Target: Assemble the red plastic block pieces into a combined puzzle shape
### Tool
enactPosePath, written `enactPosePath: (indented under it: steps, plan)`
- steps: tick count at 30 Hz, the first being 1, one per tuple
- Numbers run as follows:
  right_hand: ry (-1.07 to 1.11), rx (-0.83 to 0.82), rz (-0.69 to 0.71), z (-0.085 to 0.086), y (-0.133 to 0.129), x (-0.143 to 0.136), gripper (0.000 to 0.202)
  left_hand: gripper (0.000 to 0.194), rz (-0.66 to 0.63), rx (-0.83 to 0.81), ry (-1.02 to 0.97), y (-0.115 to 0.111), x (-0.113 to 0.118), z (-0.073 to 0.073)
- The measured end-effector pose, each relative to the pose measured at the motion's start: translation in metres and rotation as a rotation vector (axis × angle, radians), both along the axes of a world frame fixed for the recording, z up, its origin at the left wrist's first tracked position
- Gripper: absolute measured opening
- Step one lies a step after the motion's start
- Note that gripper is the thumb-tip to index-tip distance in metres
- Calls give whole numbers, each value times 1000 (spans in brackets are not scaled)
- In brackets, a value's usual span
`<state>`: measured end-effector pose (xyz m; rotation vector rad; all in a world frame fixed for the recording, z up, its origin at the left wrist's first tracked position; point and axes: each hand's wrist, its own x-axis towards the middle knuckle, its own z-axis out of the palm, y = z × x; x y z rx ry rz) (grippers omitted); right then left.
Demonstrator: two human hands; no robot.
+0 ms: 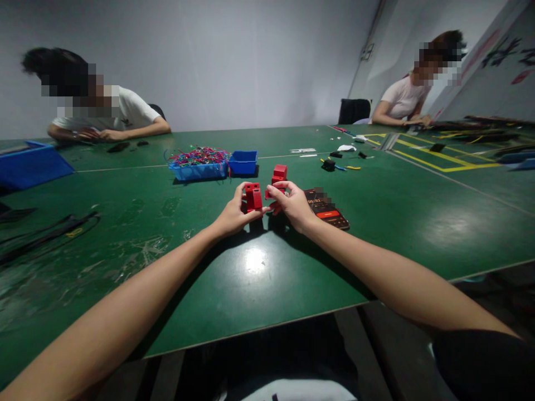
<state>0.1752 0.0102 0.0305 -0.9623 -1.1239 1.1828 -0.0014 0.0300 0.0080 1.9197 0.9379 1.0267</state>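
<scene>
Near the middle of the green table, my left hand [234, 215] grips a red block [253, 197] with square holes in its top, thumb and fingers around it. Just to its right, my right hand [295, 206] is closed, thumb and fingertips pinching a small red piece [268, 194]. Another red block [280, 172] shows right behind those fingertips; whether it joins the pinched piece I cannot tell. The two hands nearly meet below the blocks. A phone [328, 209] with a lit screen lies beside my right wrist.
Beyond my hands on the green table [200, 301] stand a blue bin of coloured wires [200, 170] and a smaller blue bin [243, 162]. Pliers [353, 167] lie at the right. A large blue bin [35, 166] is far left. Two people sit across the table.
</scene>
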Motion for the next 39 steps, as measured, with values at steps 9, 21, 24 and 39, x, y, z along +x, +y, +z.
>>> enactPosePath:
  steps: [9, 21, 24, 39]
  plan:
    - [-134, -40, -57, 0, 1, 6, 60, 79, 16, -11, 18, -1, 1, 2]
    - [-153, 76, -57, -7, 5, 6, 35, 78, 12, -3, 40, -4, 1, 6]
    - [-166, 107, -103, -11, 9, 6, 31, 79, 18, 0, 49, -4, 1, 6]
    - [-275, 141, -150, -11, 8, 4, 26, 81, 18, 12, 68, -3, 0, 4]
